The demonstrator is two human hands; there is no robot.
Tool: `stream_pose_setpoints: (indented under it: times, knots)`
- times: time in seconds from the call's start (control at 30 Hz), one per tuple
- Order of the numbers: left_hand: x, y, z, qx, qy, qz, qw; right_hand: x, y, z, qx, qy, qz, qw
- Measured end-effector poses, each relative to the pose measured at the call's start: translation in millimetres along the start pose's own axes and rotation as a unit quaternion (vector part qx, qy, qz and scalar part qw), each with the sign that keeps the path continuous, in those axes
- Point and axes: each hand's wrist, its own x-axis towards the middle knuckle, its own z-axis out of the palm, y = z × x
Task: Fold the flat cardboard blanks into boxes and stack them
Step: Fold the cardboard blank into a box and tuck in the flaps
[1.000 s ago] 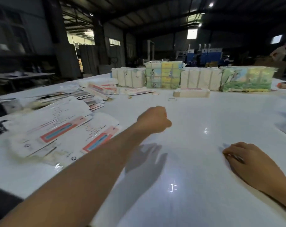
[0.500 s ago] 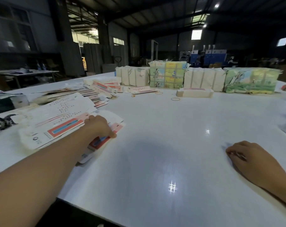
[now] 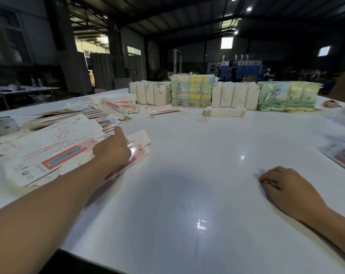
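A loose pile of flat cardboard blanks, white with red and blue stripes, lies on the left of the white table. My left hand reaches onto the pile's right end. Its thumb points up, and its curled fingers grip the edge of the nearest blank, which is slightly raised off the table. My right hand rests on the table at the right with its fingers loosely curled; I see nothing held in it. A low stack of folded white boxes sits farther back.
Wrapped bundles of blanks line the table's far edge. More folded cartons lie scattered at the back left, with rubber bands near them. Another blank lies at the right edge. The near table edge is bottom left.
My left hand swung from the table's middle left onto the blank pile and closed on the nearest blank's edge. My right hand stayed still.
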Motion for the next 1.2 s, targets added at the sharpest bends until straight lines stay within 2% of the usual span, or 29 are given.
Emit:
stream_pose_setpoints:
  times: [0.1, 0.27, 0.4, 0.5, 0.57, 0.67, 0.73, 0.77, 0.8, 0.83, 0.9, 1.0, 1.13, 1.2]
  knots:
    - [-11, 42, -8, -0.066, 0.027, 0.107, 0.992, -1, -4, -1, 0.003, 0.005, 0.002, 1.0]
    - [-60, 138, -4, -0.217, -0.068, 0.289, 0.93, 1, -5, -6, 0.006, -0.021, 0.026, 0.999]
    - [-112, 176, 12, -0.274, -0.175, 0.351, 0.878, 1, -6, -12, 0.072, -0.011, 0.062, 0.995]
    - [-125, 184, 30, -0.244, -0.23, 0.385, 0.86, 3, -1, -8, 0.066, -0.015, 0.065, 0.996]
    - [-122, 183, 37, -0.221, -0.207, 0.399, 0.865, 4, 0, -6, 0.065, -0.019, 0.07, 0.995]
    - [-115, 177, 46, -0.175, -0.072, 0.423, 0.886, 6, 3, -7, 0.134, 0.023, 0.12, 0.983]
    - [-112, 175, 52, -0.128, 0.017, 0.426, 0.896, 7, 5, -12, 0.267, 0.121, 0.178, 0.939]
    - [-111, 175, 55, -0.114, 0.038, 0.422, 0.899, 6, 7, -14, 0.301, 0.179, 0.18, 0.919]
    - [-111, 175, 57, -0.105, 0.046, 0.418, 0.901, 3, 7, -16, 0.28, 0.215, 0.155, 0.923]
    - [-111, 176, 58, -0.104, 0.051, 0.415, 0.903, 0, 6, -18, 0.223, 0.217, 0.114, 0.944]
    - [-114, 178, 59, -0.124, 0.059, 0.409, 0.902, -4, 2, -16, 0.099, 0.16, 0.039, 0.981]
    - [-120, 179, 59, -0.144, 0.084, 0.403, 0.9, -5, -3, -9, 0.028, 0.092, 0.028, 0.995]
    - [-127, 180, 59, -0.108, 0.101, 0.404, 0.903, -7, -5, -10, 0.138, 0.081, 0.045, 0.986]
    - [-128, 181, 57, -0.111, 0.086, 0.396, 0.907, -4, -7, -13, 0.305, 0.086, 0.101, 0.943]
